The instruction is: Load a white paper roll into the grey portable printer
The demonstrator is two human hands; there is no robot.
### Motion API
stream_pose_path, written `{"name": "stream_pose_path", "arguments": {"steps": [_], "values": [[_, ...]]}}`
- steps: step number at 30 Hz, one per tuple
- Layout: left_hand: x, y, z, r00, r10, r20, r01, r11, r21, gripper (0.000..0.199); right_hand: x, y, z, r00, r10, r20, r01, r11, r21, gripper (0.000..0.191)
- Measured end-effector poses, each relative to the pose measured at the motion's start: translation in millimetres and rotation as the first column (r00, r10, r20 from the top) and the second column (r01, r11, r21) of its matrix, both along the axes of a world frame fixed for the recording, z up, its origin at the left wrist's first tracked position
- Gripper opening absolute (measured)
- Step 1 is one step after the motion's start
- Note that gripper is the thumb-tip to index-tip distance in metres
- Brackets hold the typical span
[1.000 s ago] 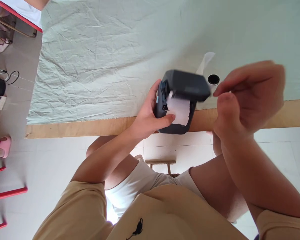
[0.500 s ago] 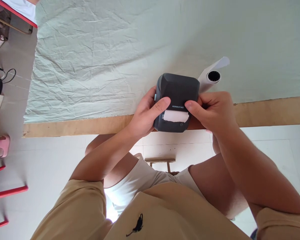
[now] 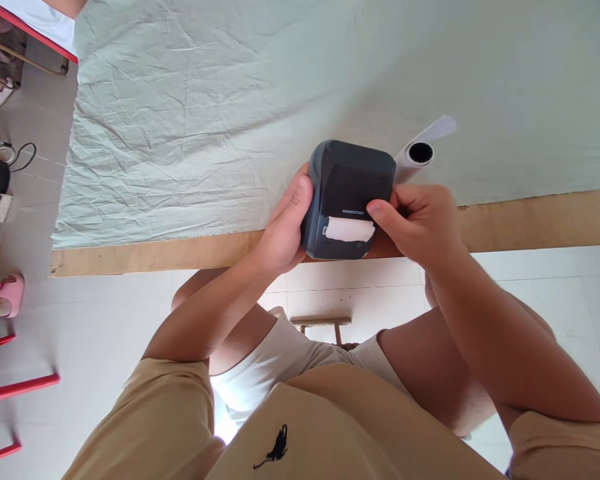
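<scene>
A dark label printer [image 3: 357,177] is held upright-side to me over the table's front edge, with a strip of white paper [image 3: 350,230] showing at its slot. My left hand [image 3: 286,223] grips the printer's left side, its thumb along that side. On the right side my right hand [image 3: 423,220] holds the printer, thumb on the front near the lettering and fingers curled. Just behind my right hand, a white paper roll [image 3: 409,162] with a dark core end lies on the cloth, its loose end sticking out.
A pale green wrinkled cloth [image 3: 180,133] covers the table, whose wooden front edge [image 3: 145,258] is bare. Red bars [image 3: 20,389], a foot in a pink slipper [image 3: 13,293] and cables are at the left. Part of another person's arm shows at the top left.
My left thumb has moved off the printer's front to its left side. The printer has shifted slightly left and tilted a little.
</scene>
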State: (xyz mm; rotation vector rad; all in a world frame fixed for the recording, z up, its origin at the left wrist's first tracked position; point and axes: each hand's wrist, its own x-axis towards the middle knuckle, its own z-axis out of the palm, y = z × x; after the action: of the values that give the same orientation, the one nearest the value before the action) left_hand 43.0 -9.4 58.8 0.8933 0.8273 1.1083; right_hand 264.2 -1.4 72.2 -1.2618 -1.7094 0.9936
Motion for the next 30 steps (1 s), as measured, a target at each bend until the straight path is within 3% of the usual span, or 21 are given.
{"name": "stream_pose_path", "arguments": {"steps": [4, 8, 14, 16, 21, 23, 26, 30], "values": [[3, 6, -5.8, 0.998, 0.062, 0.019, -0.061, 0.996, -0.070, 0.053, 2, 0, -2.8, 0.999, 0.033, -0.010, -0.033, 0.998, 0.048, 0.064], [3, 5, 1.2, 0.996, 0.079, 0.033, -0.073, 0.987, -0.140, 0.046, 3, 1, -17.1, 0.996, 0.041, -0.073, -0.032, 0.993, 0.113, 0.057], [5, 6, 10.0, 0.992, 0.117, 0.043, -0.108, 0.980, -0.168, 0.043, 0, -3, -29.4, 0.989, -0.088, -0.118, 0.119, 0.951, 0.284, 0.051], [6, 7, 8.6, 0.993, 0.116, 0.037, -0.107, 0.976, -0.188, 0.046, -6, -4, -25.0, 0.979, -0.168, -0.113, 0.199, 0.900, 0.389, 0.044], [4, 6, 2.8, 0.997, 0.048, 0.054, -0.042, 0.993, -0.108, 0.049, -26, 6, -7.4, 0.887, -0.300, -0.350, 0.458, 0.666, 0.589, 0.033], [2, 4, 2.1, 0.999, 0.033, 0.034, -0.031, 0.998, -0.063, 0.046, -27, 8, -0.5, 0.896, -0.333, -0.295, 0.444, 0.636, 0.631, 0.023], [0, 1, 3.1, 1.000, 0.011, -0.027, -0.011, 1.000, 0.010, 0.049, -18, 6, 9.5, 0.932, -0.355, 0.078, 0.212, 0.706, 0.676, 0.012], [-2, 0, 3.9, 0.998, -0.013, -0.056, 0.017, 0.998, 0.064, 0.053, -4, 1, 23.7, 0.836, -0.207, 0.509, -0.066, 0.882, 0.467, 0.019]]}}
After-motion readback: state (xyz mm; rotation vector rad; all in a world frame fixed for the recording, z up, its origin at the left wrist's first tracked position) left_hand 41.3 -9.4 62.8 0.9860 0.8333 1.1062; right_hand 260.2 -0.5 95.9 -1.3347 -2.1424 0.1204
